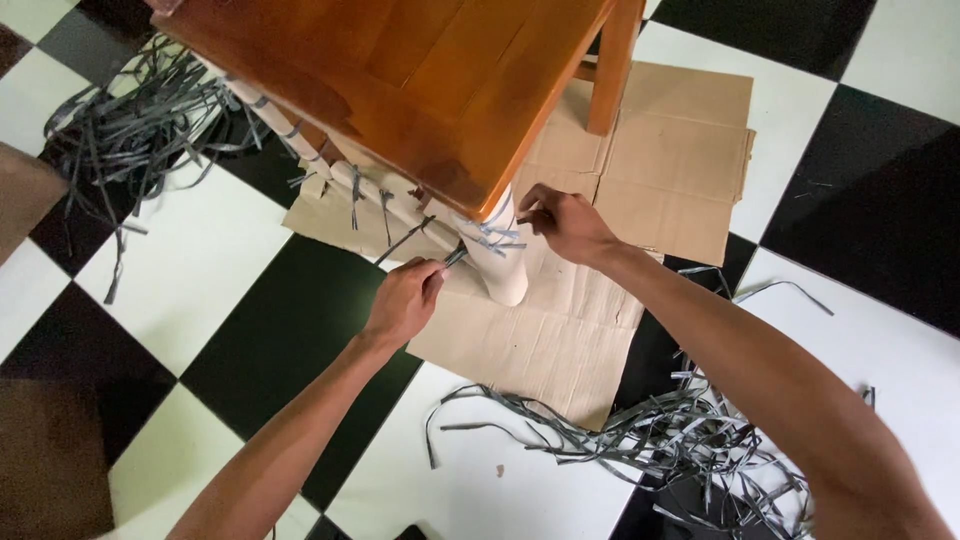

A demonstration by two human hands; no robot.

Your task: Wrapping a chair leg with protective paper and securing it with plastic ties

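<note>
A brown wooden stool stands on flattened cardboard. Its near leg is wrapped in white padding, bound by grey plastic strapping. My left hand is closed on one end of a grey strap just left of the leg. My right hand pinches the other end on the leg's right side. A white-wrapped rail with more grey ties runs left under the seat.
The floor is black and white tiles. One heap of cut grey straps lies at the upper left, another at the lower right by my right forearm. A second stool leg stands behind.
</note>
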